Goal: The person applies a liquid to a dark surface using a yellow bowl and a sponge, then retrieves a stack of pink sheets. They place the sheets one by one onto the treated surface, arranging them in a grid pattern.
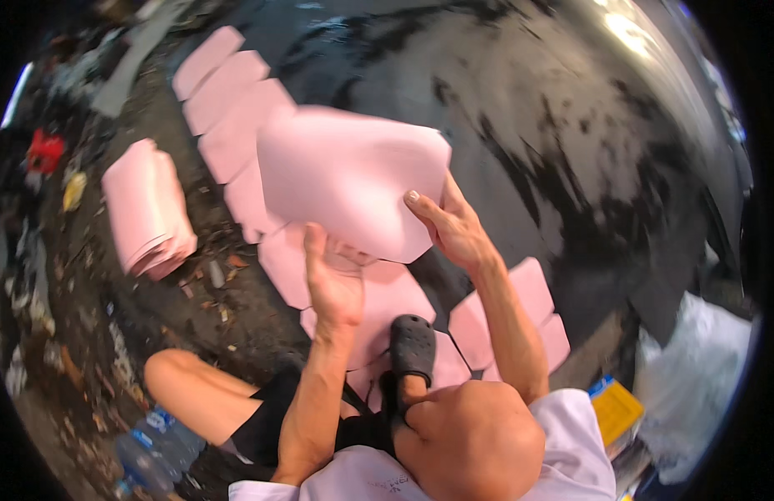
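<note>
A large pink sheet point(345, 167) with cut corners is raised in front of me, curved and bulging a little. My right hand point(453, 230) grips its right side, thumb on the upper face and fingers hidden behind. At the lower edge, my left hand point(335, 280) has its thumb up against the sheet and its fingers curled partly under it. Below the raised sheet, similar pink pieces point(228, 100) lie overlapping in a line from the far left toward my foot. More pink pieces point(512, 309) are on the ground near my right forearm.
A thick folded stack of pink sheets point(149, 209) lies on littered ground at the left. Dark smeared sheeting point(554, 125) spreads across the right. My black clog point(413, 349) stands among the pink pieces. Plastic bottles point(161, 442) are lower left; a whitish plastic bag point(695, 376) is lower right.
</note>
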